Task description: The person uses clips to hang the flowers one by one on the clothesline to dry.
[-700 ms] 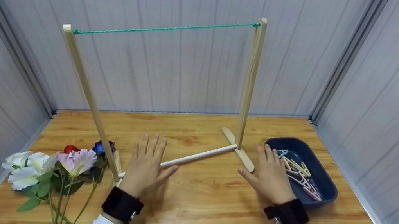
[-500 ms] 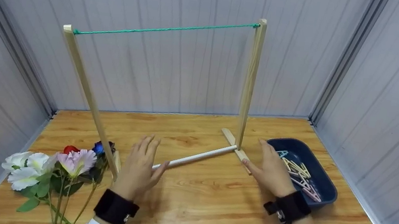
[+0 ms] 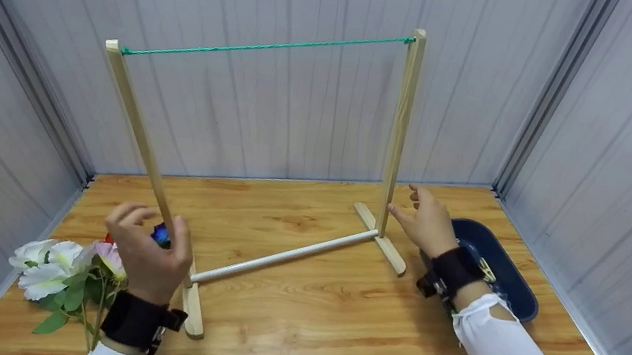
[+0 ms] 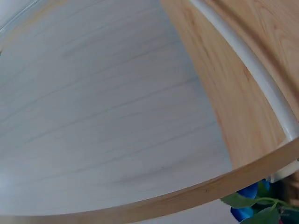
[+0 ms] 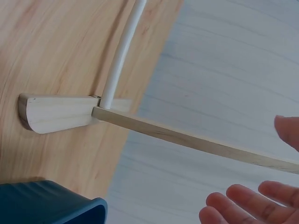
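Observation:
A wooden stand has a left post (image 3: pixel 137 113) and a right post (image 3: pixel 402 121), with a green cord (image 3: pixel 267 45) tied between their tops. A white rod (image 3: pixel 286 253) joins them low down. My left hand (image 3: pixel 150 259) is at the lower left post, fingers loosely bent and thumb apart, overlapping the post in the head view. No finger of it shows in the left wrist view, where the post (image 4: pixel 187 196) crosses the bottom. My right hand (image 3: pixel 431 223) is beside the right post, thumb nearest it. In the right wrist view its relaxed fingers (image 5: pixel 252 207) stay apart from the wood.
Artificial flowers (image 3: pixel 49 266) lie at the left, partly behind my left hand and wrist. A dark blue tub (image 3: pixel 510 282) with clothespins stands at the right, partly covered by my right forearm. Grey panel walls (image 3: pixel 299 119) enclose the wooden tabletop (image 3: pixel 292 337).
Both hands have moved from beside the white rod and tub to the posts: the left hand leftward, the right hand forward. The stand has shifted very slightly, if at all.

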Available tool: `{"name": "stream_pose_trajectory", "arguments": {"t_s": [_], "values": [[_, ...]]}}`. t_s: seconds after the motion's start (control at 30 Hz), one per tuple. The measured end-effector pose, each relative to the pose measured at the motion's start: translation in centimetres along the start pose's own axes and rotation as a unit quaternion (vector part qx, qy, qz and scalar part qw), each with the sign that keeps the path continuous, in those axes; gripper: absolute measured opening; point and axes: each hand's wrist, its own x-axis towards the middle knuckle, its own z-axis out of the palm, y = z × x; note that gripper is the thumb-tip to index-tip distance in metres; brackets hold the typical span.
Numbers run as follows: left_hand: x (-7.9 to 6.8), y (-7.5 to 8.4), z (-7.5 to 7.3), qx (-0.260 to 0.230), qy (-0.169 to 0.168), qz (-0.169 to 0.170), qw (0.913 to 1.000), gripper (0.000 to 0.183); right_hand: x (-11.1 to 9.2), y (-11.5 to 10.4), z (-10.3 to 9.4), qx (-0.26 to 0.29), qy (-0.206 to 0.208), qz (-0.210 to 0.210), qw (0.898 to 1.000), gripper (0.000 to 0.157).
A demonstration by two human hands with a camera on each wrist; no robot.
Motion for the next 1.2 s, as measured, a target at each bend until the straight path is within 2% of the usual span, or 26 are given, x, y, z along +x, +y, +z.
{"name": "stream_pose_trajectory", "arguments": {"t_s": [0.1,0.2,0.27,0.33,0.43,0.47,0.57,0.73,0.87,1.03,1.2], "values": [[0.4,-0.6,-0.4,-0.004,-0.006,-0.074,0.9973,0.042,1.1,0.1,0.3,0.03,-0.012,0.026,0.999,0.07],[0.4,-1.4,-0.6,-0.02,-0.046,-0.145,0.9881,0.05,2.2,0.3,0.8,0.073,-0.018,0.046,0.996,0.069],[0.4,-1.8,-0.7,-0.039,-0.081,-0.203,0.975,0.054,2.8,0.4,1.3,0.105,-0.021,0.051,0.993,0.068],[0.4,-2.0,-0.7,-0.056,-0.116,-0.26,0.9569,0.058,3.3,0.6,1.8,0.13,-0.031,0.05,0.99,0.069],[0.5,-2.1,-0.6,-0.066,-0.165,-0.314,0.9324,0.059,3.8,0.9,2.5,0.164,-0.056,0.04,0.984,0.07],[0.5,-2.2,-0.6,-0.068,-0.179,-0.325,0.9263,0.058,3.9,1.0,2.7,0.175,-0.064,0.034,0.982,0.069],[0.3,-2.3,-0.2,-0.071,-0.21,-0.337,0.9149,0.051,4.2,1.2,3.4,0.21,-0.08,0.021,0.974,0.067],[-0.1,-2.4,0.6,-0.089,-0.228,-0.352,0.9036,0.044,4.1,1.4,3.8,0.231,-0.075,0.017,0.97,0.062],[-0.2,-2.4,1.1,-0.097,-0.219,-0.361,0.9014,0.042,3.7,1.6,3.5,0.222,-0.066,0.018,0.973,0.058],[-0.1,-2.6,1.5,-0.124,-0.2,-0.369,0.899,0.041,3.2,1.7,3.2,0.198,-0.052,0.009,0.979,0.044],[0.2,-3.2,1.8,-0.13,-0.205,-0.375,0.8946,0.04,2.3,1.7,2.8,0.169,-0.05,0.005,0.984,0.036]]}}
